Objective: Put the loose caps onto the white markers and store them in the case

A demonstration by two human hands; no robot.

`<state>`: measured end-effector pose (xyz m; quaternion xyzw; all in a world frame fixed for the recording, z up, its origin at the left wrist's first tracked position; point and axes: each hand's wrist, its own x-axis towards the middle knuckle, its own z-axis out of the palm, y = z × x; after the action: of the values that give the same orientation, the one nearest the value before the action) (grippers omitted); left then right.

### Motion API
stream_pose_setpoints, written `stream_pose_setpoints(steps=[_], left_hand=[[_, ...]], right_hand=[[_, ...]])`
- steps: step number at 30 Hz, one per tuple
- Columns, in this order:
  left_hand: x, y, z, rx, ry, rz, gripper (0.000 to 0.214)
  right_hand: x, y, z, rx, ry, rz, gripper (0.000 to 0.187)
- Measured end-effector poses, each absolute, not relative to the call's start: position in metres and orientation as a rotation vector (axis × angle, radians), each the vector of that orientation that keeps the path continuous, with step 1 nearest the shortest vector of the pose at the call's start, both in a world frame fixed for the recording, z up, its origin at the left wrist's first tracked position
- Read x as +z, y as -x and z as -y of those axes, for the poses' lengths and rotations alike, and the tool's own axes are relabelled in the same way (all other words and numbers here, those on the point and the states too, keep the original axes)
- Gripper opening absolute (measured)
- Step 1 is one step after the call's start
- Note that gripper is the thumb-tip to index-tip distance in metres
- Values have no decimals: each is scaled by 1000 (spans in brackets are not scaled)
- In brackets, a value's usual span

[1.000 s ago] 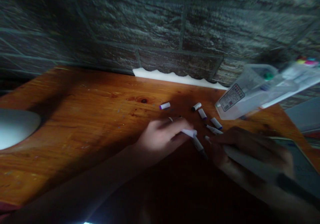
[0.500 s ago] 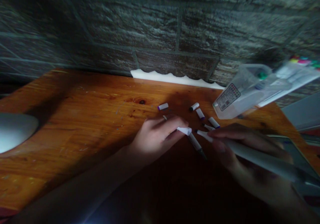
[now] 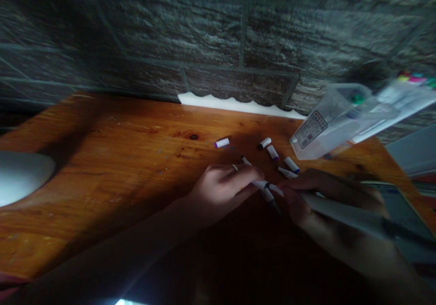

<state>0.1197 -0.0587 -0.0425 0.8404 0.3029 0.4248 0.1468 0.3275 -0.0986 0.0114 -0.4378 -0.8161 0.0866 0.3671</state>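
My left hand (image 3: 225, 189) pinches a small white marker cap (image 3: 258, 184) between thumb and forefinger. In my right hand (image 3: 327, 209) is a white marker (image 3: 344, 212), its dark tip pointing left at the cap's mouth. Tip and cap meet or nearly meet; I cannot tell how deep the tip sits. Beneath them an uncapped marker (image 3: 271, 199) lies on the wood, partly hidden by my left hand. Another marker's tip (image 3: 286, 172) shows just beyond my right fingers. Loose caps lie behind: a purple-edged cap (image 3: 222, 143), a black-ended cap (image 3: 265, 143), and others by them.
A clear plastic marker case (image 3: 315, 135) stands at the back right, with more markers in it. A phone or tablet (image 3: 398, 200) lies under my right hand's side. At far left is a rounded white object (image 3: 23, 175). A scalloped white strip (image 3: 235, 105) runs along the stone wall.
My right hand has moved slightly left, bringing the marker's tip from apart to the cap's mouth. My left hand has shifted a little right and down with the cap.
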Motion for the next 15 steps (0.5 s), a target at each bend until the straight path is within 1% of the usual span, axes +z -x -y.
stream_pose_setpoints(steps=[4,7,9,10,13,14,15], left_hand=[[-37,-118,58,1398,-2313,-968,6],[-34,-116,57,1376,-2320,-949,9],[-34,-115,56,1370,-2328,-934,9],[-34,-115,56,1374,-2330,-934,9],[-35,-115,55,1395,-2334,-934,8],[-35,-115,55,1394,-2332,-935,8],[-35,-114,55,1388,-2332,-937,8]], right_hand=[[6,-342,94,196,1197,2034,8],[6,-350,89,239,1229,1936,23],[7,-351,87,280,1269,1986,31],[8,-351,86,306,1304,2027,30],[7,-347,84,340,1444,2131,13],[5,-347,84,332,1484,2163,13],[3,-346,84,324,1516,2200,17]])
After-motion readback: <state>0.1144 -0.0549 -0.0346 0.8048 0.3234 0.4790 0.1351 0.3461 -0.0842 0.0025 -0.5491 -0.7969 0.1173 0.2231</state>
